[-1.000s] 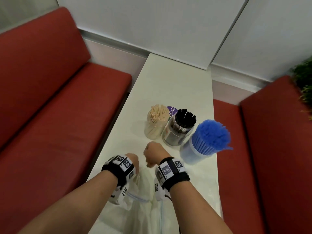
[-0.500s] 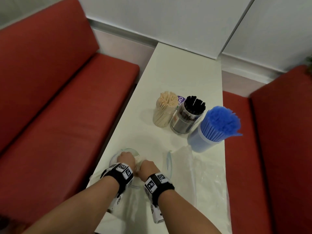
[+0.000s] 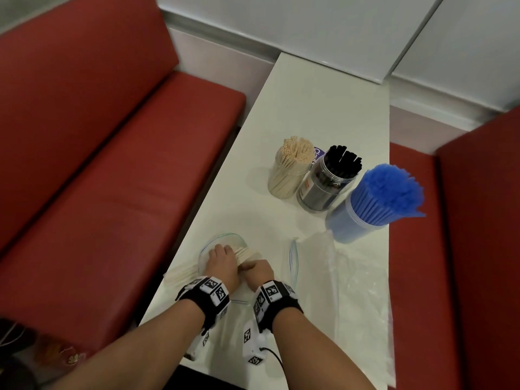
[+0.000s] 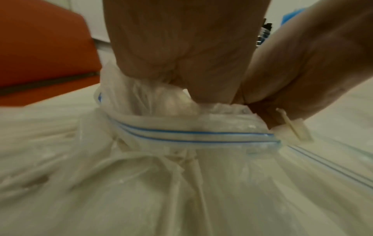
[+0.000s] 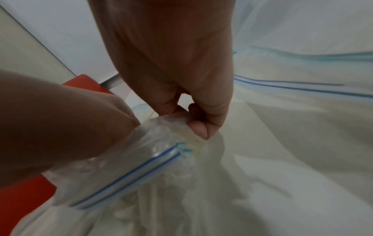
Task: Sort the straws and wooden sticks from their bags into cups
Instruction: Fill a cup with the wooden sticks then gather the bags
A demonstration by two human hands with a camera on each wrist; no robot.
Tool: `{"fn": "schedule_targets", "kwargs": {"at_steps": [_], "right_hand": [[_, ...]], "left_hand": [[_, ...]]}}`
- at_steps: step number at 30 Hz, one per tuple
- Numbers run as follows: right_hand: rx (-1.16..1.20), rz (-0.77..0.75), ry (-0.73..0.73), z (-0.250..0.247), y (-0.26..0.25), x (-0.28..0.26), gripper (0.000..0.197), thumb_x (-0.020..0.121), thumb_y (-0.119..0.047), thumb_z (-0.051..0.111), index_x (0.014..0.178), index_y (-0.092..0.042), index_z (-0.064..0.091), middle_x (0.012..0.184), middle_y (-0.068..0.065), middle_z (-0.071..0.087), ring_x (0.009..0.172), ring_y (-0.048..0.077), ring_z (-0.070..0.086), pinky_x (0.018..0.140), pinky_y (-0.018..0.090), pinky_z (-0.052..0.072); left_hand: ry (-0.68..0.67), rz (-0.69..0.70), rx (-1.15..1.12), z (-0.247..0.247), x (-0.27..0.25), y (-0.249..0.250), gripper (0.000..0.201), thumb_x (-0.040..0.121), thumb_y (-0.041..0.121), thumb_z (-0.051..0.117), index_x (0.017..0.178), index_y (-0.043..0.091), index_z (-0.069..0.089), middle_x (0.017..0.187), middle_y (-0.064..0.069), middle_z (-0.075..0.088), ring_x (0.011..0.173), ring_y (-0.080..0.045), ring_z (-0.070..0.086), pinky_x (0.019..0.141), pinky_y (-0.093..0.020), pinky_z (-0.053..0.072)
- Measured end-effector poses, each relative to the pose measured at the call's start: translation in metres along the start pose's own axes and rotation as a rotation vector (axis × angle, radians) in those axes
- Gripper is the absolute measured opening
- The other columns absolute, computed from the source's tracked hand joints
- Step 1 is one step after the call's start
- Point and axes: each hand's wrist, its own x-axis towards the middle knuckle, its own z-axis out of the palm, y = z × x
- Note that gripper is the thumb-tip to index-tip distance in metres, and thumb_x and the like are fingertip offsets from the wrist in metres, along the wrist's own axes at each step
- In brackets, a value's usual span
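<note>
Down at the near end of the table [image 3: 323, 108], the left hand [image 3: 221, 264] has its fingers curled around a bundle of pale wooden sticks [image 3: 246, 253], gripping them through the crumpled mouth of a clear zip bag [image 4: 181, 183]. Just beside it, touching, the right hand [image 3: 259, 273] pinches the same bag's bunched plastic between thumb and fingertips [image 5: 198, 129]; the blue double line of the zip strip [image 5: 129, 174] runs right under that pinch. In the left wrist view the white slider [image 4: 292, 129] sits at the end of the zip, by the right hand's fingers. The rest of this bag lies slack on the table under both wrists, and it seems to hold more pale sticks, though the blur makes that hard to judge.

Right of the hands a second clear bag [image 3: 351, 291] lies flat on the table, its zip edge turned toward them. Farther up the table from the hands stand three cups in a touching row: one of wooden sticks [image 3: 291, 171], one of black straws [image 3: 329, 181], and one of blue straws [image 3: 374, 204] nearest the right edge. Red benches [image 3: 112, 164] run along both sides of the table.
</note>
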Motion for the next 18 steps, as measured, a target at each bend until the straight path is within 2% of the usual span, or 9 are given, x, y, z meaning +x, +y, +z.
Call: {"fn": "schedule_targets", "kwargs": {"at_steps": [3, 5, 8, 10, 11, 15, 18], "right_hand": [[0.002, 0.009, 0.097, -0.003, 0.005, -0.004, 0.040, 0.096, 0.005, 0.048, 0.116, -0.012, 0.079, 0.129, 0.012, 0.070, 0.118, 0.026, 0.066, 0.097, 0.021, 0.048], [-0.081, 0.011, 0.145, -0.004, 0.006, -0.006, 0.049, 0.098, 0.007, 0.041, 0.126, -0.017, 0.074, 0.141, 0.014, 0.057, 0.120, 0.028, 0.063, 0.101, 0.025, 0.049], [-0.248, 0.019, 0.133, -0.003, 0.003, -0.010, 0.056, 0.103, 0.002, 0.037, 0.151, -0.023, 0.050, 0.147, 0.015, 0.039, 0.122, 0.033, 0.058, 0.104, 0.032, 0.048], [-0.387, 0.030, 0.133, -0.008, 0.002, -0.010, 0.062, 0.103, -0.001, 0.039, 0.159, -0.026, 0.033, 0.147, 0.019, 0.034, 0.123, 0.035, 0.056, 0.105, 0.035, 0.047], [-0.421, 0.034, 0.139, -0.012, 0.003, -0.010, 0.063, 0.103, 0.000, 0.041, 0.160, -0.026, 0.030, 0.148, 0.021, 0.032, 0.124, 0.036, 0.055, 0.106, 0.036, 0.047], [-0.415, 0.007, 0.159, -0.027, 0.004, -0.014, 0.065, 0.102, 0.006, 0.038, 0.159, -0.025, 0.033, 0.148, 0.022, 0.033, 0.120, 0.036, 0.058, 0.103, 0.036, 0.049], [-0.541, -0.113, 0.301, -0.024, 0.000, -0.022, 0.067, 0.098, 0.008, 0.041, 0.156, -0.026, 0.036, 0.142, 0.016, 0.039, 0.122, 0.033, 0.050, 0.098, 0.037, 0.046]], "left_hand": [[0.035, -0.030, -0.003, 0.000, -0.003, 0.001, 0.070, 0.082, 0.032, 0.062, 0.140, 0.004, 0.032, 0.136, -0.013, 0.039, 0.121, -0.028, 0.041, 0.103, -0.032, 0.036], [0.065, -0.065, 0.018, 0.000, -0.007, 0.002, 0.069, 0.081, 0.031, 0.061, 0.139, 0.007, 0.033, 0.135, -0.011, 0.039, 0.121, -0.027, 0.040, 0.099, -0.032, 0.039], [0.103, -0.064, 0.064, 0.000, -0.010, 0.003, 0.054, 0.088, 0.020, 0.051, 0.138, 0.010, 0.034, 0.135, -0.009, 0.040, 0.121, -0.027, 0.042, 0.095, -0.035, 0.042], [0.105, -0.044, 0.077, -0.002, -0.007, -0.003, 0.042, 0.092, 0.013, 0.045, 0.134, 0.012, 0.037, 0.133, -0.008, 0.042, 0.120, -0.026, 0.044, 0.094, -0.034, 0.044], [0.104, -0.039, 0.079, -0.004, -0.005, -0.007, 0.038, 0.093, 0.010, 0.044, 0.131, 0.013, 0.039, 0.132, -0.008, 0.044, 0.120, -0.026, 0.046, 0.095, -0.033, 0.045], [0.057, 0.007, 0.049, -0.007, 0.002, -0.019, 0.034, 0.094, 0.006, 0.042, 0.128, 0.010, 0.041, 0.130, -0.009, 0.048, 0.118, -0.024, 0.051, 0.098, -0.030, 0.044], [-0.026, 0.030, -0.073, -0.011, 0.006, -0.018, 0.033, 0.093, 0.002, 0.043, 0.126, 0.007, 0.044, 0.126, -0.012, 0.054, 0.115, -0.028, 0.056, 0.095, -0.034, 0.046]]}}
